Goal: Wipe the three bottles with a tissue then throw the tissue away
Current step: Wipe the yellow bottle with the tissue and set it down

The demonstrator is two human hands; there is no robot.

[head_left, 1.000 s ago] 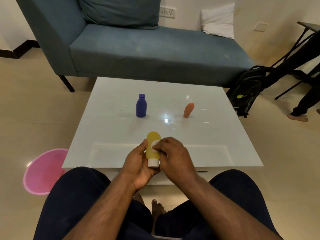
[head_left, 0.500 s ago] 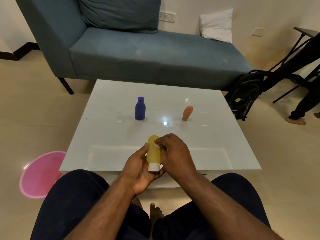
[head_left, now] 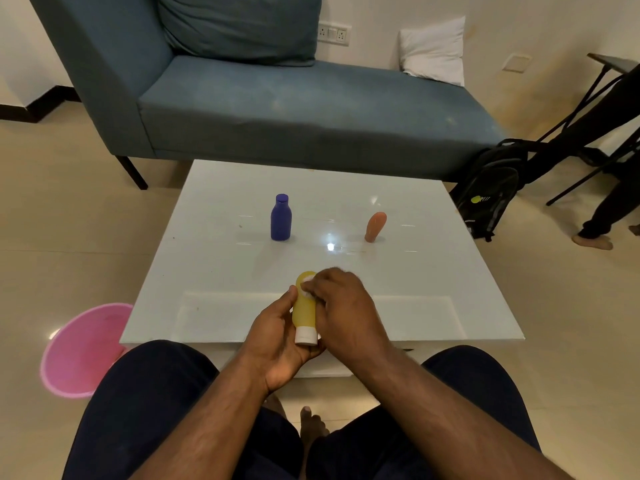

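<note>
My left hand (head_left: 277,337) grips a yellow bottle (head_left: 304,310) with a white cap, cap end toward me, over the near edge of the white table (head_left: 214,271). My right hand (head_left: 343,306) pinches a small white tissue (head_left: 307,280) against the bottle's upper end; most of the tissue is hidden under the fingers. A blue bottle (head_left: 281,218) stands upright at the table's middle left. An orange bottle (head_left: 375,226) stands to its right.
A pink bin (head_left: 81,351) sits on the floor left of the table. A blue sofa (head_left: 277,109) stands behind the table. A black backpack (head_left: 491,192) and another person's leg (head_left: 602,216) are at the right.
My right hand with the tissue has slid up the yellow bottle toward its far end. The left hand keeps holding the bottle in place.
</note>
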